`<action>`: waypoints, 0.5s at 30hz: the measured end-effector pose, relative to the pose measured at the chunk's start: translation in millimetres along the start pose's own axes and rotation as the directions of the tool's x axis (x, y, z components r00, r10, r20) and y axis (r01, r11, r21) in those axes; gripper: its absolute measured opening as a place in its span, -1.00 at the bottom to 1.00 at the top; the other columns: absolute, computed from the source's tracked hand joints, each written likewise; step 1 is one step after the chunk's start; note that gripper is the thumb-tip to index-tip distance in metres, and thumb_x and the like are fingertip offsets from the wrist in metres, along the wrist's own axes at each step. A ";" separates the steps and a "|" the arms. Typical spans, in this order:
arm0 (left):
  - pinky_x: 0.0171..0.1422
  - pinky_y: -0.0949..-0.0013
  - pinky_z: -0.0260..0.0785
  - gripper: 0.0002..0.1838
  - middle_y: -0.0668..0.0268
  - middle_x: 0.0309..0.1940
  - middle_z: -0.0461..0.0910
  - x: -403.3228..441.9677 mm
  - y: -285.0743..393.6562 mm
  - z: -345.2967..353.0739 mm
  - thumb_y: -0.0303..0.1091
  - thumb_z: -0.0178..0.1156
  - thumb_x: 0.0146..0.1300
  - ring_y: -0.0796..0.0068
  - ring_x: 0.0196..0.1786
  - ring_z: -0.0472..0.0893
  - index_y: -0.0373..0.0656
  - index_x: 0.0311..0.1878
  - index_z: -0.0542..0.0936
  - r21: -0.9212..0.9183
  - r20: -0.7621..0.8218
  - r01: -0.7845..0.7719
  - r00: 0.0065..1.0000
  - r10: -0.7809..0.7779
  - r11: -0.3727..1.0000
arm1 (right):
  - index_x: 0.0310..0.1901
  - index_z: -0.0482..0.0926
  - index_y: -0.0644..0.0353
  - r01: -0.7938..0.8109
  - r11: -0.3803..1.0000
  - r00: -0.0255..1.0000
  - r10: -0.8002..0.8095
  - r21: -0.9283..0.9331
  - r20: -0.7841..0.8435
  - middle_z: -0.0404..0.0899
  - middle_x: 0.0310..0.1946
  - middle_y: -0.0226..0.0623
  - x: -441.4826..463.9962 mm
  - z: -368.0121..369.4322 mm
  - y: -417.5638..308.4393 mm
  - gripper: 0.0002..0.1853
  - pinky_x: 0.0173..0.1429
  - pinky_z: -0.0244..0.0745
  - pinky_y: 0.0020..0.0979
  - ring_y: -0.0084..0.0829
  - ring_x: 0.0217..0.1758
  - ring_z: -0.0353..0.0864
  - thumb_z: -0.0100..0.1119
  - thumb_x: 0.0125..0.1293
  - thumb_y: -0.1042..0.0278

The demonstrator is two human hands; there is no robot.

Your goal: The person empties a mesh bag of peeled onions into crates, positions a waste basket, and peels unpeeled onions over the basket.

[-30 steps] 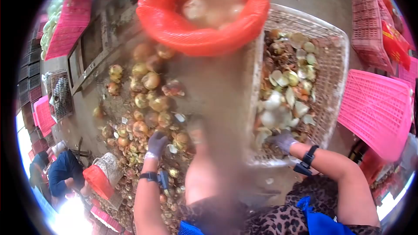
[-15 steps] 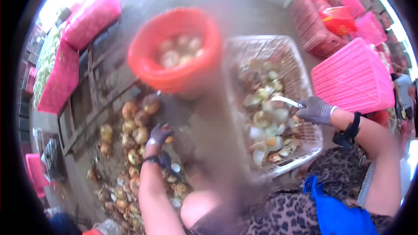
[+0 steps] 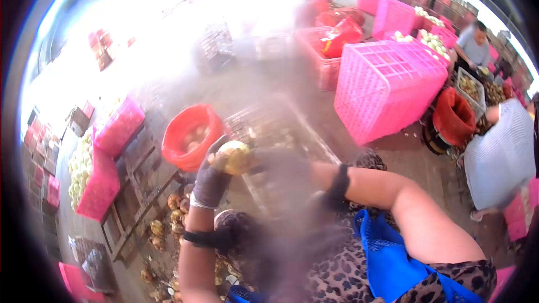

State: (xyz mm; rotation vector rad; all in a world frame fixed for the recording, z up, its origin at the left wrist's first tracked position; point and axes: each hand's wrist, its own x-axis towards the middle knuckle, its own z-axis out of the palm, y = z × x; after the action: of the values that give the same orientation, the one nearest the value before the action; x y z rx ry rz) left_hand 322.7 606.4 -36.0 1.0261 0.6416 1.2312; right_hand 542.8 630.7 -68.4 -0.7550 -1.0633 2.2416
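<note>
My left hand [image 3: 212, 177], in a grey glove, is raised in front of me and closed around a yellowish onion [image 3: 234, 157]. Close against the onion's right side is my right hand [image 3: 283, 171], gloved too. A hazy smear over the view hides its fingers, and no knife can be made out there now. Beyond both hands stands a white plastic crate [image 3: 320, 140], its contents blurred. An orange-red tub [image 3: 185, 143] with pale onions in it is just beyond my left hand. Unpeeled onions [image 3: 175, 202] lie on the ground at lower left.
Pink crates [image 3: 373, 90] stand at right, and more pink crates [image 3: 101, 191] with peeled onions at left, by a wooden pallet [image 3: 132, 196]. A person [image 3: 474, 47] sits at far right near a red-lined bucket [image 3: 453, 113]. Another person's striped clothing [image 3: 499, 157] shows closer.
My left hand has come up from the onions on the ground with one onion. My right hand, which held a curved knife over the crate, has moved in beside it. The view has tilted up.
</note>
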 end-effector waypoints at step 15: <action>0.09 0.19 0.58 -0.16 0.25 0.15 0.55 46.4 -111.3 24.9 0.09 0.42 0.13 0.26 0.05 0.65 -0.08 0.39 0.33 -0.153 -0.072 0.148 0.985 -0.160 0.977 | 0.09 0.59 0.33 0.333 0.919 0.916 -0.368 -0.210 -0.158 0.61 -0.26 -0.26 -33.4 -70.2 -31.3 -0.61 -0.13 0.50 -0.44 -0.52 -0.19 0.58 0.27 0.32 0.26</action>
State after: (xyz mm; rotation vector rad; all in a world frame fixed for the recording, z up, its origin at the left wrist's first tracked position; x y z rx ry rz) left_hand 405.7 643.5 -118.9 0.7910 0.6719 1.1714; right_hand 620.9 660.7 -72.0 -0.7686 -1.2074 1.7480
